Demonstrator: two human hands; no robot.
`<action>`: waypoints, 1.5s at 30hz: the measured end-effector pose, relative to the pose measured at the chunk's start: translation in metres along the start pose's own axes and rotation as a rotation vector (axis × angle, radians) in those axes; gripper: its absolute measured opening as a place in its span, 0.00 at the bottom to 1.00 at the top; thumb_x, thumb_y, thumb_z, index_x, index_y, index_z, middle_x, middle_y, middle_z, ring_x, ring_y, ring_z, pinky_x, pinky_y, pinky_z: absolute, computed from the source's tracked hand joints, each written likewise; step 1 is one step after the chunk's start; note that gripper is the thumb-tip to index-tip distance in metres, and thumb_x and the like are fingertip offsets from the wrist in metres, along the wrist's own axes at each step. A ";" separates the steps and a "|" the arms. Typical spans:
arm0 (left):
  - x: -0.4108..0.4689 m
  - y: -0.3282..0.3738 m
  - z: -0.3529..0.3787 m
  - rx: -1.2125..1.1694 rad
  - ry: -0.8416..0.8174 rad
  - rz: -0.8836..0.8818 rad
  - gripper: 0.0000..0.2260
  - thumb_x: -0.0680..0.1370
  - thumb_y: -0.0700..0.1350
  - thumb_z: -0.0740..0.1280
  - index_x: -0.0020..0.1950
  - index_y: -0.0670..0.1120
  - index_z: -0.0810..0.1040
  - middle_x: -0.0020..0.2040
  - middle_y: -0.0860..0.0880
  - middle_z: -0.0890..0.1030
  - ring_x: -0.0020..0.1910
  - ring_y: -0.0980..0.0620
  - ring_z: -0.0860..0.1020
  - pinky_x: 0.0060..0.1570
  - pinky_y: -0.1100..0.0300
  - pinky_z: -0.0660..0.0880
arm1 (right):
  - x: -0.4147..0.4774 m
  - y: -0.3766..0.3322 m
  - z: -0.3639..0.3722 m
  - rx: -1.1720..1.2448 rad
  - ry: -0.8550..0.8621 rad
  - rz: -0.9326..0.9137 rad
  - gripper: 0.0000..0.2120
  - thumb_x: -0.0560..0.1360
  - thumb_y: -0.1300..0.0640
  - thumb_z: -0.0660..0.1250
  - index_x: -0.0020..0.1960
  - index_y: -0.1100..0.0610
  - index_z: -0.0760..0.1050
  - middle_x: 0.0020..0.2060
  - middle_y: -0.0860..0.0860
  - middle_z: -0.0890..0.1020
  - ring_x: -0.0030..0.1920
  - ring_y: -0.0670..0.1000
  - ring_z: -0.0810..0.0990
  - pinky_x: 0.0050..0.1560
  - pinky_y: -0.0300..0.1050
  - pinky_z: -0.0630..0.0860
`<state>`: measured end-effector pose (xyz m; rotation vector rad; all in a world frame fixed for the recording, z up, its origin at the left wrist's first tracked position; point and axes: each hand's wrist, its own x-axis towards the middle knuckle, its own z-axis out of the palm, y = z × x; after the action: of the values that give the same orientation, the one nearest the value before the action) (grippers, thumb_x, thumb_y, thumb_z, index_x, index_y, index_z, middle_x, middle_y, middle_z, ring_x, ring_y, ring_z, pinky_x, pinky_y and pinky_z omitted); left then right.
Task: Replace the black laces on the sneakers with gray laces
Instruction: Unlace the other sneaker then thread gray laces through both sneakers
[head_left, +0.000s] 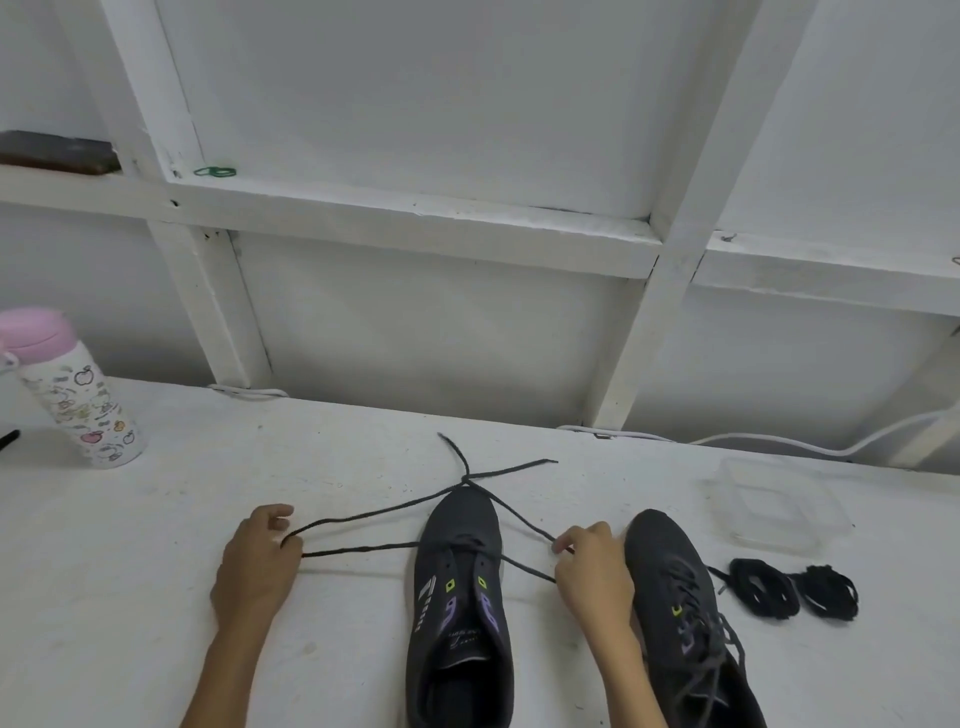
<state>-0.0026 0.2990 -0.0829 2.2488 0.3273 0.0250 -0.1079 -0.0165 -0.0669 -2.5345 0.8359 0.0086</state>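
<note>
Two loops of gray lace (363, 548) stretch sideways from the sneaker (460, 597) on the table (156, 571), left hand (257, 564) and right hand (592, 571) each pinching one; bottom eyelets look threaded, so next: even ends, cross upward.

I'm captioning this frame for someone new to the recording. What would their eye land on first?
First, the dark lace stretched across the table: the left hand and right hand each pinch it, drawn sideways from the centre sneaker, its strands crossing past the toe. Then the pink-capped bottle at far left and the black lace bundles right of the second sneaker.
</note>
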 end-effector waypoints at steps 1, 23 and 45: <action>0.005 -0.004 -0.001 0.018 0.002 0.011 0.17 0.74 0.35 0.64 0.60 0.50 0.75 0.57 0.48 0.77 0.56 0.43 0.75 0.51 0.50 0.71 | 0.002 0.000 -0.001 -0.021 -0.015 0.014 0.16 0.75 0.66 0.57 0.57 0.55 0.77 0.58 0.50 0.70 0.56 0.52 0.72 0.41 0.42 0.70; 0.039 0.094 0.108 0.424 -0.510 0.783 0.17 0.77 0.41 0.64 0.63 0.55 0.77 0.63 0.55 0.75 0.64 0.52 0.70 0.65 0.55 0.65 | 0.127 -0.103 0.015 0.003 -0.083 -0.220 0.17 0.83 0.50 0.56 0.63 0.57 0.76 0.61 0.60 0.74 0.62 0.61 0.73 0.52 0.49 0.71; -0.060 0.078 0.015 -0.532 -0.541 0.266 0.06 0.77 0.38 0.68 0.47 0.45 0.84 0.37 0.57 0.82 0.34 0.65 0.75 0.36 0.75 0.69 | -0.025 -0.056 -0.055 0.890 -0.227 -0.185 0.06 0.74 0.64 0.71 0.45 0.57 0.86 0.33 0.43 0.84 0.29 0.41 0.76 0.34 0.32 0.70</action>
<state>-0.0405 0.2255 -0.0281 1.6717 -0.2482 -0.3155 -0.1041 0.0126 0.0098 -1.7117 0.3773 -0.1091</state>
